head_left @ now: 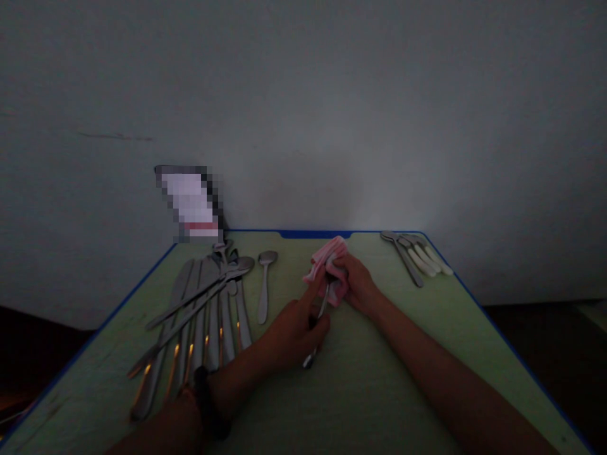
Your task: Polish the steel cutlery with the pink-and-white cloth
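My left hand (296, 332) is closed around the handle of a metal utensil (318, 319) near the middle of the green table (379, 392). My right hand (356, 283) grips a pink cloth (327, 256) that is wrapped around the utensil's far end. Both hands meet just beyond the table's centre. The utensil's head is hidden inside the cloth.
A pile of several long metal knives and spoons (203, 309) lies at the left, with a single spoon (264, 281) beside it. Several spoons with pale handles (420, 256) lie at the far right corner. A blurred card (192, 202) leans on the grey wall.
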Action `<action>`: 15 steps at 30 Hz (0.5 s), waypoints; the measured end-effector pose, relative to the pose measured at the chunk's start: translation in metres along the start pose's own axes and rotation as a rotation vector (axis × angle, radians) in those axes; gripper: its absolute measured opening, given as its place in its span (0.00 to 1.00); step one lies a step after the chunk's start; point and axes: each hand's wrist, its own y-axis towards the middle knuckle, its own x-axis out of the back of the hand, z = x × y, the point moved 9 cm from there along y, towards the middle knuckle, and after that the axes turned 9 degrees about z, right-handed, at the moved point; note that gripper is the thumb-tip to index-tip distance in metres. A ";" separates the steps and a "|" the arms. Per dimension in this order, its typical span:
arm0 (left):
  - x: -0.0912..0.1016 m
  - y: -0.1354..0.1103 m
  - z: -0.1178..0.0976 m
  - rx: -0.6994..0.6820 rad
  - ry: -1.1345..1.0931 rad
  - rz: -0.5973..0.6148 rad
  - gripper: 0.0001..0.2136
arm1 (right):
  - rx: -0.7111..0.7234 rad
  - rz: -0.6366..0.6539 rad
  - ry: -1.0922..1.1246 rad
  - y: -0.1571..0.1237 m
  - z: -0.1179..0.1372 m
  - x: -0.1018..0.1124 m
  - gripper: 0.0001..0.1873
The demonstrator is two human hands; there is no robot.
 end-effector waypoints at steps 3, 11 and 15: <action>0.000 0.000 -0.001 -0.009 0.010 0.005 0.35 | 0.027 0.047 -0.060 -0.001 0.004 -0.005 0.09; 0.001 0.001 -0.003 -0.011 0.058 0.005 0.36 | -0.003 0.132 -0.107 -0.003 0.000 -0.009 0.12; 0.001 0.001 -0.004 -0.019 0.080 0.002 0.36 | 0.014 0.153 -0.122 -0.004 0.002 -0.008 0.11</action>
